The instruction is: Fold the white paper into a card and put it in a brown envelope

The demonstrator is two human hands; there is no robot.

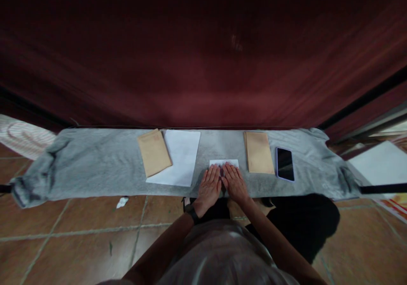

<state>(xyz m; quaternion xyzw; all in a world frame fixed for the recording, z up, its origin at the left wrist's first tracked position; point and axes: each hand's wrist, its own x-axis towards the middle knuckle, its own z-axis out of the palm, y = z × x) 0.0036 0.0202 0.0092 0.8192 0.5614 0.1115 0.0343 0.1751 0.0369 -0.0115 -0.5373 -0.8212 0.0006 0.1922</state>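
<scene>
My left hand (210, 187) lies flat, fingers stretched forward, on the left part of a small white piece of paper (224, 162). Beside it my right hand (234, 184) presses flat on the right part of the same paper. The thumbs are close together. Only the far strip of the paper shows; the rest is hidden under the hands, so I cannot tell if it is folded. To the left, a brown envelope (154, 153) overlaps a larger white sheet (184, 156). On the right lie stacked brown envelopes (260, 152).
A grey cloth (104, 162) covers the narrow bench, which stands against a dark red panel (203, 86). A phone (285, 164) lies face up at the right. White papers (381, 162) are off the bench's right end. A crumpled white scrap (122, 202) lies on the tiled floor (95, 251).
</scene>
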